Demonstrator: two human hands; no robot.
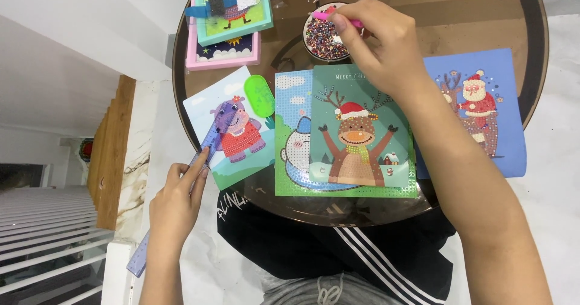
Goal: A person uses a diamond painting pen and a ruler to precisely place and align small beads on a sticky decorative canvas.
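Pink stylus pen (338,18) pinched near tip between fingers of right hand (377,45), tip over bead dish (323,39), just beyond reindeer card (359,139). Pen judged light, stiff, slim; best held low near tip, pencil fashion. Beads tiny, loose, apt to scatter. Left hand (178,199), left of reindeer card, closed on purple ruler (175,208) lying across hippo card (232,127) at bench (483,15) edge.

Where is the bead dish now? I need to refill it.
In the head view, the bead dish sits at the table's far middle, under the right hand, just beyond the reindeer card.
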